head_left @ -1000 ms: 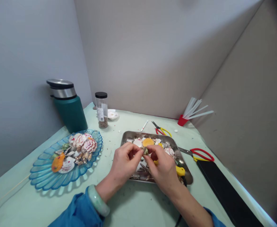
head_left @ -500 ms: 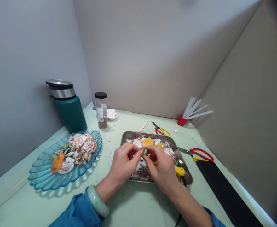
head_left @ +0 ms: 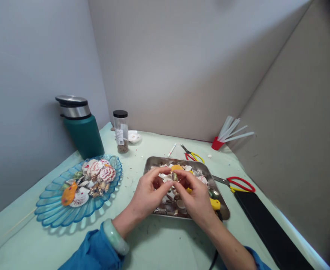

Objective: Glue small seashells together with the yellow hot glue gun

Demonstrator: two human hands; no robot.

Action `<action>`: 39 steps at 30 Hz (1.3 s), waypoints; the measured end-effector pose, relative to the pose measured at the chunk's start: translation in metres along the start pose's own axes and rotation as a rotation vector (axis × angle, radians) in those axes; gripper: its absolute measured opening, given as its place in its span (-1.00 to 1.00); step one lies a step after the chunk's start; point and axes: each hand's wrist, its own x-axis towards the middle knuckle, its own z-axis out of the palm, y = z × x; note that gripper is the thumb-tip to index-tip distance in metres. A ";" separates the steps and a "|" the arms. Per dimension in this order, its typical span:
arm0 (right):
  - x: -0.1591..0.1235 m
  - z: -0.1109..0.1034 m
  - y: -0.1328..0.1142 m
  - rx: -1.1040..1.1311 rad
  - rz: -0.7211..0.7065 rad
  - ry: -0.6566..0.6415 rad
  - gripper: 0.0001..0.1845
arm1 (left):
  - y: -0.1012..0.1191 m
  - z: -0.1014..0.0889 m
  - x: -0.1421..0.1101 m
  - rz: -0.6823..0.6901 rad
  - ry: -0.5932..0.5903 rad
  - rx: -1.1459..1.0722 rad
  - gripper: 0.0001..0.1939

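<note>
My left hand (head_left: 148, 193) and my right hand (head_left: 195, 198) meet over a metal tray (head_left: 224, 207) of mixed seashells. Between the fingertips of both hands sits a small greenish-brown shell (head_left: 174, 176), pinched from either side. A jade-green bangle (head_left: 115, 237) circles my left wrist above a blue sleeve. A yellow tool (head_left: 215, 203) lies in the tray just right of my right hand, partly hidden by it.
A blue glass plate (head_left: 50, 212) with patterned shells lies at the left. Behind it stand a teal flask (head_left: 82, 129) and a clear jar (head_left: 121, 131). Small pliers (head_left: 192, 153), red scissors (head_left: 239, 183), a red cup of white sticks (head_left: 218, 142) and a black board (head_left: 268, 232) fill the right.
Both hands have lifted slightly and moved a little farther over the tray, still pinching the small shell between them.
</note>
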 end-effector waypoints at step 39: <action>-0.002 -0.003 -0.001 -0.035 -0.179 -0.020 -0.81 | -0.006 0.001 0.002 -0.032 -0.001 -0.180 -0.71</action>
